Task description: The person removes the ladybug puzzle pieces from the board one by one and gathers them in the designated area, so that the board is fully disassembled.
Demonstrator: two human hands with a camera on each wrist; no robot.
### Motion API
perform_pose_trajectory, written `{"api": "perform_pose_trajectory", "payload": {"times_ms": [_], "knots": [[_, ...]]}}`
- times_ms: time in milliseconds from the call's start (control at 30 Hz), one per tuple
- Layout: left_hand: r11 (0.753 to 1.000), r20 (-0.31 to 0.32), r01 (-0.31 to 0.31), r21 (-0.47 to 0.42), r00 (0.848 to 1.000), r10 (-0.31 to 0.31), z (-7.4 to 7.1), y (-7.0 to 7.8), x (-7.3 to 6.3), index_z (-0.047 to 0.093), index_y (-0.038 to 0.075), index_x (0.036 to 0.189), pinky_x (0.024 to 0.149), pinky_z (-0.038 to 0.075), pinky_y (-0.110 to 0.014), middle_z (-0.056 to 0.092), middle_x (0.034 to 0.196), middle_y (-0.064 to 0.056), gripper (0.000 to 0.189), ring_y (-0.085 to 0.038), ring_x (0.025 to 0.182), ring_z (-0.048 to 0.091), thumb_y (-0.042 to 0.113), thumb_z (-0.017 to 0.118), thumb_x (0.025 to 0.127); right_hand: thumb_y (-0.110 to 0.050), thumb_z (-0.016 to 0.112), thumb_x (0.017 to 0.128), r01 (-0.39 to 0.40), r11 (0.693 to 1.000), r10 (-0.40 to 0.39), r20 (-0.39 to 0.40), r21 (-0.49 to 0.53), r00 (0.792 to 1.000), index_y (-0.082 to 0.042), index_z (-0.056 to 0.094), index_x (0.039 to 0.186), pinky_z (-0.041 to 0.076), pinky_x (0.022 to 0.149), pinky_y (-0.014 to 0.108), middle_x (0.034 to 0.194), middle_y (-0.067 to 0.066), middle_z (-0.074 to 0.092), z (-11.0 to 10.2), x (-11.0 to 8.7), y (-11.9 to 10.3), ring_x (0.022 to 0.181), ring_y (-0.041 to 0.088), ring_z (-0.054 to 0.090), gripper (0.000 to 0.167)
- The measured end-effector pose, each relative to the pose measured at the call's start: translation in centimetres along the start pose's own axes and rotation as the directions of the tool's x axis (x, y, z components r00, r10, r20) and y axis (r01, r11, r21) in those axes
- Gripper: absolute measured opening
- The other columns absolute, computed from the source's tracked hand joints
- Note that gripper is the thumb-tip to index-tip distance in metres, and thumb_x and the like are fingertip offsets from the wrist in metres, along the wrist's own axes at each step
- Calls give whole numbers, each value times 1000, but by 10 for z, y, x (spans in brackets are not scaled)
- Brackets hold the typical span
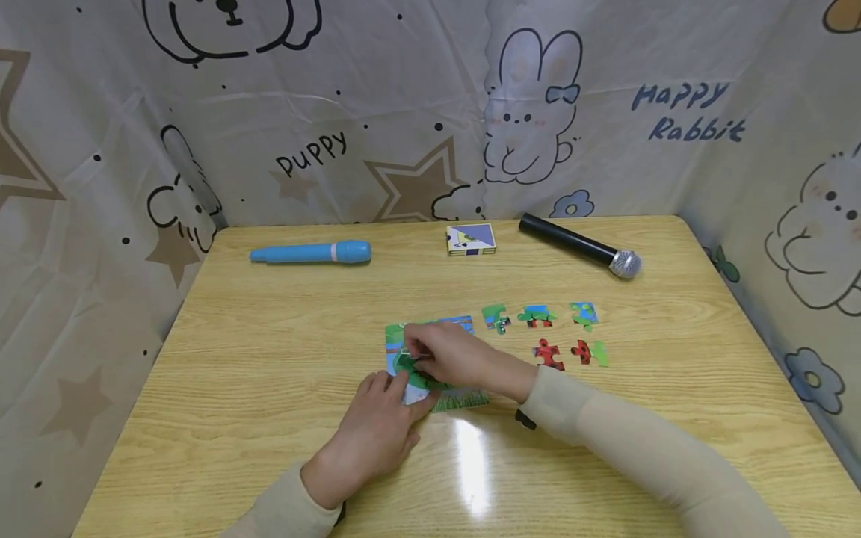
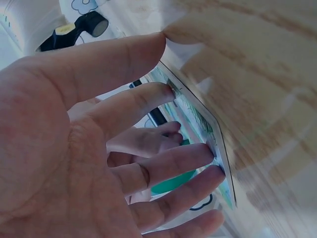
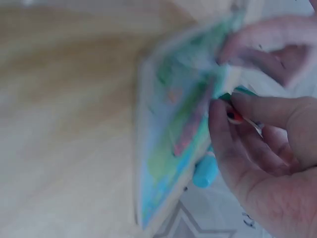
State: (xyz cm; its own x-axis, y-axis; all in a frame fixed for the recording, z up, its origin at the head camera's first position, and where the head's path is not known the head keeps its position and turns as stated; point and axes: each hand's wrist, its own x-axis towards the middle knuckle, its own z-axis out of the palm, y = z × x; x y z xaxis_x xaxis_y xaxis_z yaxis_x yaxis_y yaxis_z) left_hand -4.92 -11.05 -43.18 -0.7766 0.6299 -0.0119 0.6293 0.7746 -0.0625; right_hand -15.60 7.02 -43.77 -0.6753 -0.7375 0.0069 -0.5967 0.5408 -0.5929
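Note:
A picture puzzle board (image 1: 460, 401) with green grass and blue patches lies on the table in front of me. My left hand (image 1: 378, 427) rests at its near left corner; in the left wrist view its fingers reach fairly straight to the board's edge, touching it. Above the board, my right hand (image 1: 460, 353) pinches a small puzzle piece (image 3: 235, 116) between thumb and fingers. That piece shows red, black and green, mostly hidden by the fingertips. To the board's right lie several loose puzzle pieces, among them a red one (image 1: 548, 354) and a green-and-blue one (image 1: 584, 314).
At the back of the wooden table (image 1: 269, 388) lie a blue stick with a rounded end (image 1: 309, 252), a playing-card box (image 1: 471, 239) and a black microphone (image 1: 572, 243). A printed cloth (image 1: 377, 90) stands behind and at both sides.

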Motion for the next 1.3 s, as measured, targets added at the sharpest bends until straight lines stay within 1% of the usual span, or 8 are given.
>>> {"api": "perform_pose_trajectory", "payload": {"times_ms": [133,367,567,700,800,967,1133,1300], "knots": [[1000,24,14,-26,1000,-13,-1,0,1,69,35,139,99,52,-50,64,118,-11,54,-29,100,56,42,83,88,-8,78,94,-49,999,49,21,16,999,-12,59,100,45,64,22,80,-3,65,-12,-3,3,66,7,52,21],[997,58,31,-67,998,-27,-3,0,2,67,34,142,101,52,-53,63,123,-15,56,-33,103,57,40,83,88,-6,76,95,-59,998,57,54,31,997,-12,65,118,55,72,27,88,2,73,-35,-15,13,75,8,65,26],[996,79,40,-76,996,-34,-3,-1,3,66,34,143,104,51,-53,63,124,-15,55,-33,106,58,40,82,90,-6,73,98,-64,996,61,51,57,997,-10,72,107,61,79,32,92,4,78,-58,-28,30,85,12,73,10],[996,72,42,-82,997,-36,-3,-1,3,67,33,142,104,50,-53,63,122,-16,55,-33,105,57,39,82,90,-7,72,99,-80,994,76,52,68,996,-7,72,100,60,80,33,92,3,78,-73,-37,40,86,11,72,2],[996,64,39,-85,997,-34,-3,-1,4,67,32,142,104,50,-52,62,120,-16,55,-33,104,56,38,82,90,-7,71,98,-116,991,111,76,73,991,-9,72,95,57,78,33,88,0,75,-83,-44,45,83,11,69,4],[995,56,34,-90,998,-29,-4,-1,4,68,31,142,103,50,-52,61,118,-16,54,-33,103,56,37,82,90,-2,68,98,-191,974,173,143,123,975,-11,71,99,55,70,30,85,2,72,-90,-55,56,76,13,66,9],[994,56,29,-102,998,-23,-4,-1,3,68,31,141,103,50,-53,62,119,-16,55,-33,104,57,36,83,89,4,67,96,-239,953,191,242,186,951,-7,67,104,49,60,26,83,8,74,-88,-67,66,68,15,63,14],[993,62,31,-110,998,-24,-4,0,2,68,30,141,104,50,-53,62,120,-17,55,-34,105,57,35,83,88,4,70,95,-289,942,224,318,172,921,-6,66,102,52,62,25,84,6,75,-80,-73,73,71,15,68,13]]}}
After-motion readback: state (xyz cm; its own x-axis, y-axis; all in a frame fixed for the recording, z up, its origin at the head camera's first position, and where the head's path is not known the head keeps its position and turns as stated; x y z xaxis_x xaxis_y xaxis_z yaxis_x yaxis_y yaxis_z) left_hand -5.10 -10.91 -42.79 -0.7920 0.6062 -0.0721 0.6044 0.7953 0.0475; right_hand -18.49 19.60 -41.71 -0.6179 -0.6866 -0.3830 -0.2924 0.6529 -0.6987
